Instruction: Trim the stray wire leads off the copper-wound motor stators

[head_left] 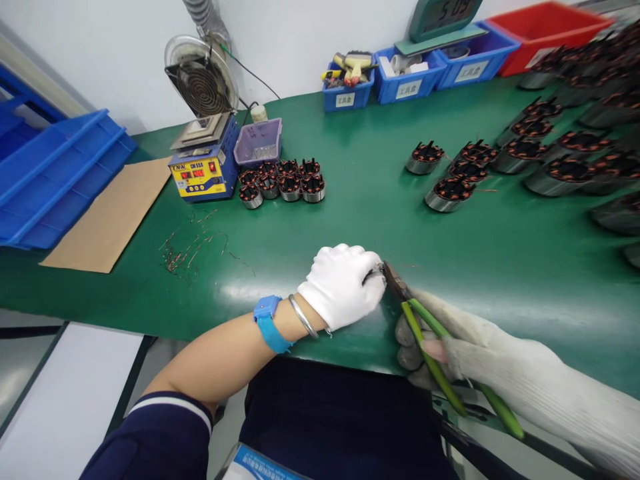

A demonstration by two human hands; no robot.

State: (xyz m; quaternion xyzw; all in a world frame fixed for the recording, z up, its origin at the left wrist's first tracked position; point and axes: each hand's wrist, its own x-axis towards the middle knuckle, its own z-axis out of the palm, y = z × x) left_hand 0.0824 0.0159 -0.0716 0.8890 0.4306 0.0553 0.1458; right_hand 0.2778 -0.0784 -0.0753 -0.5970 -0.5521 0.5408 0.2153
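Observation:
My left hand [345,287], in a white glove, is closed in a fist above the front of the green bench. A small dark, metallic bit shows between thumb and fingers; the rest of what it holds is hidden. In my gloved right hand [435,347] is a pair of green-handled cutting pliers [425,320], its handles slanting down to the right. Their dark jaws meet the thumb side of my left fist; whether they grip anything cannot be seen. Beyond my left hand stand several small wire-wound motor stators [290,187] in a tight group.
More stators [450,193] fill the bench's right side. Wire offcuts [185,257] lie at left, near brown cardboard [107,217] and blue crates [55,177]. A blue-yellow soldering unit [203,170], purple bin [259,141], blue tool boxes [347,100] and red bin [550,30] stand behind.

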